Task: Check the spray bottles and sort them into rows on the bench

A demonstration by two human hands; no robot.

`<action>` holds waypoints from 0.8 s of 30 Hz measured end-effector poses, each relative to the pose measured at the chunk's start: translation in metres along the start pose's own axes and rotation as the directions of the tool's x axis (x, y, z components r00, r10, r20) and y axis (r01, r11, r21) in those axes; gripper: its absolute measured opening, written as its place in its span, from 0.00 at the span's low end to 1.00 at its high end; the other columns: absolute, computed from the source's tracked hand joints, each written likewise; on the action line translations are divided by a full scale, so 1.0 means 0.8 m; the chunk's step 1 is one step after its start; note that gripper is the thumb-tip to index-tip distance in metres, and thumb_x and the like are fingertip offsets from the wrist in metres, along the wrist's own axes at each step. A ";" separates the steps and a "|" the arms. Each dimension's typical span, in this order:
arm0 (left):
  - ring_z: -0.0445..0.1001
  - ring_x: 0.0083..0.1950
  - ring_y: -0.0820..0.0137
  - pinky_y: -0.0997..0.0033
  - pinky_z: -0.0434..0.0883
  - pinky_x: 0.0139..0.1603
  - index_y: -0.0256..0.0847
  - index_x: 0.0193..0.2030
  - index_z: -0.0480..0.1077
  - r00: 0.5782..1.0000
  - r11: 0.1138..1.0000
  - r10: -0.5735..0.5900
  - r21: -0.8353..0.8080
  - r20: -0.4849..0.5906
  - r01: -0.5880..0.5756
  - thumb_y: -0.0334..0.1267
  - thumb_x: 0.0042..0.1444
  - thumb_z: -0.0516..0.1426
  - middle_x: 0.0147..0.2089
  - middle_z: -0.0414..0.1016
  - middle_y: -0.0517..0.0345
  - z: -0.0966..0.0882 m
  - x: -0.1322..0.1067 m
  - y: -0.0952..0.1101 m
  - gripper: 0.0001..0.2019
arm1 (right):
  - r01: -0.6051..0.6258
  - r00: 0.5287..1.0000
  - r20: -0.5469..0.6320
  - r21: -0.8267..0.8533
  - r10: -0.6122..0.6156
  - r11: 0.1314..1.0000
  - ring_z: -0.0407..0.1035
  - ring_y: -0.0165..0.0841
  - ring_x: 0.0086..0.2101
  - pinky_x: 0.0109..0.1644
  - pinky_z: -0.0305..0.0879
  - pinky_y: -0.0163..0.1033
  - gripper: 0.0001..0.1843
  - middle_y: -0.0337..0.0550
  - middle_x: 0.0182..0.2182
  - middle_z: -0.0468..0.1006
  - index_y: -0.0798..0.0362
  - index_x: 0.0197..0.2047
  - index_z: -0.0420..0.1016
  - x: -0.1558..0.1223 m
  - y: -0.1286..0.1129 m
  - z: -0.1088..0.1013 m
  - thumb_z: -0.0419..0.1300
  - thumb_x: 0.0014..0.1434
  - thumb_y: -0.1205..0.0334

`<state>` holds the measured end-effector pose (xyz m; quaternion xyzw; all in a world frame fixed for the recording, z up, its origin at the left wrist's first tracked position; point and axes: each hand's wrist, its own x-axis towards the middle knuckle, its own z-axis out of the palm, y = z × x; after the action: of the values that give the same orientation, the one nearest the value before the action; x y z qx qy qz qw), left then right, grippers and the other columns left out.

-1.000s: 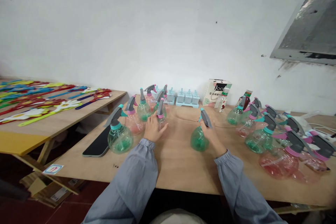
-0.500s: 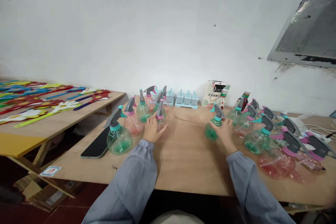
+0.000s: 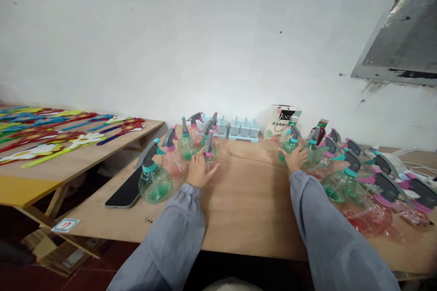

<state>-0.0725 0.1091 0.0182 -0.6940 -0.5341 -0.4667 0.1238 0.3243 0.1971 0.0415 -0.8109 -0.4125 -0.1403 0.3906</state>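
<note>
My left hand [image 3: 200,169] is around the near side of a small pink spray bottle [image 3: 209,157], fingers on its left and thumb on its right. My right hand [image 3: 296,159] grips a green spray bottle [image 3: 290,145] from the near side, its thumb to the left. Part of each bottle is hidden by the hand. Left of my left hand stand a pink spray bottle [image 3: 173,162] and a large green one [image 3: 155,185], both with grey trigger heads. More green and pink spray bottles crowd to the right of my right hand, including a green one [image 3: 339,184].
A phone [image 3: 125,191] lies at the table's left. Light-blue ice-pop moulds [image 3: 243,129] and a printed box [image 3: 278,122] stand by the wall, with a dark bottle [image 3: 321,131] nearby. Colourful hand-shaped clappers [image 3: 75,141] cover the left table [image 3: 85,159].
My right hand has moved away from me and slightly right, taking the green spray bottle along towards the box. My left hand has stayed at the pink spray bottle.
</note>
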 end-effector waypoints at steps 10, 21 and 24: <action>0.69 0.56 0.51 0.46 0.67 0.60 0.37 0.68 0.54 0.997 0.988 0.060 -0.146 0.039 -0.053 0.45 0.59 0.57 0.57 0.69 0.40 -0.006 -0.003 0.024 0.33 | 0.152 0.984 -0.161 0.498 -0.081 0.854 0.61 0.53 0.56 0.59 0.57 0.62 0.46 0.64 0.56 0.65 0.58 0.62 0.59 -0.072 -0.023 -0.027 0.56 0.55 0.28; 0.75 0.52 0.52 0.46 0.74 0.54 0.48 0.65 0.60 0.960 0.896 0.273 -0.380 0.065 -0.229 0.48 0.57 0.61 0.54 0.74 0.46 0.006 -0.039 0.117 0.30 | 0.119 0.689 0.168 0.933 -0.705 0.339 0.65 0.43 0.60 0.65 0.59 0.54 0.40 0.51 0.61 0.69 0.46 0.66 0.60 -0.203 -0.117 -0.107 0.66 0.55 0.42; 0.76 0.52 0.54 0.49 0.76 0.53 0.49 0.63 0.63 0.953 0.868 0.291 -0.442 0.080 -0.228 0.52 0.55 0.62 0.53 0.75 0.48 0.000 -0.032 0.112 0.29 | 0.064 0.718 0.211 0.929 -0.663 0.365 0.67 0.43 0.57 0.64 0.61 0.55 0.38 0.50 0.58 0.72 0.46 0.63 0.64 -0.196 -0.111 -0.112 0.67 0.53 0.43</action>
<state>0.0043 0.0577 0.0274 -0.8015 -0.3278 -0.5000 -0.0084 0.1664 0.0734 0.0599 -0.3704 -0.6956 0.2481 0.5633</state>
